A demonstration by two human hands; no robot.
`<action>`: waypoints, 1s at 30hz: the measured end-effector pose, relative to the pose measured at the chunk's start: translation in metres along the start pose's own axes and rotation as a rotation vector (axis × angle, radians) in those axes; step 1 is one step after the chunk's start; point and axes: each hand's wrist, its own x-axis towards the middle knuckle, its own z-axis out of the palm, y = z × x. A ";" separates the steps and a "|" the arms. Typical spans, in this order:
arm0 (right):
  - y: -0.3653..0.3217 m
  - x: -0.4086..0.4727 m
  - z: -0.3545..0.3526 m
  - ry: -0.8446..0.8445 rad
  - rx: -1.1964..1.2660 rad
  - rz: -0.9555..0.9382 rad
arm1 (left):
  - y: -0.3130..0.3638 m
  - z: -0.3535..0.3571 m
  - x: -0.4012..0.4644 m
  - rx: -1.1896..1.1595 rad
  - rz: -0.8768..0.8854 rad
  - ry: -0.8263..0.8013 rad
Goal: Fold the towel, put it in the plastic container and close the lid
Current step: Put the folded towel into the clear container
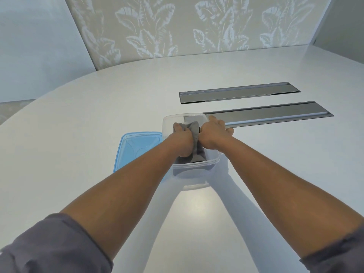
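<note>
Two bare hands down in the clear plastic container [194, 168], near the middle of the white table [98, 119]. Left hand [182, 138] closed on the grey towel [196, 134], fist inside the tub, pressing the bunched cloth toward the bottom. Right hand [213, 133] on the container's right rim, thumb side touching the towel, fingers curled over the outer wall; cannot tell if clamped on the rim or only resting there. Towel mostly inside the tub, one fold standing up between the two hands, lower part against the near wall. Looks bunched more than flat; exact fold not readable.

Blue lid [137, 148] flat on the table, touching the container's left side, partly hidden under the left forearm. Container open, lid not on.

Far side of the tub overlapping the near end of a grey recessed metal strip [275, 113] set into the tabletop; second strip [239, 92] parallel to it, closer to the table's far edge. Both running toward the right edge.

Grey sleeves [49, 247] pushed up at the bottom corners of the view. Leaf-pattern wall panel [187, 26] behind the far edge of the table.
</note>
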 end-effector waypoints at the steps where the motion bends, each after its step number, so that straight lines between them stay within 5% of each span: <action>1: 0.000 0.000 0.002 0.022 0.002 -0.002 | 0.001 0.000 -0.001 0.037 -0.006 -0.003; 4: 0.001 -0.003 0.005 0.042 0.069 -0.009 | -0.001 0.005 -0.001 0.015 -0.083 0.028; 9: 0.005 -0.012 0.001 0.074 0.305 -0.094 | 0.002 0.001 0.000 0.003 0.083 0.096; 16: 0.009 -0.025 0.001 0.050 0.793 -0.043 | 0.000 0.027 -0.008 -0.022 0.182 -0.035; 30: 0.014 -0.028 0.010 0.022 0.742 -0.040 | 0.000 0.025 -0.014 -0.108 0.195 -0.054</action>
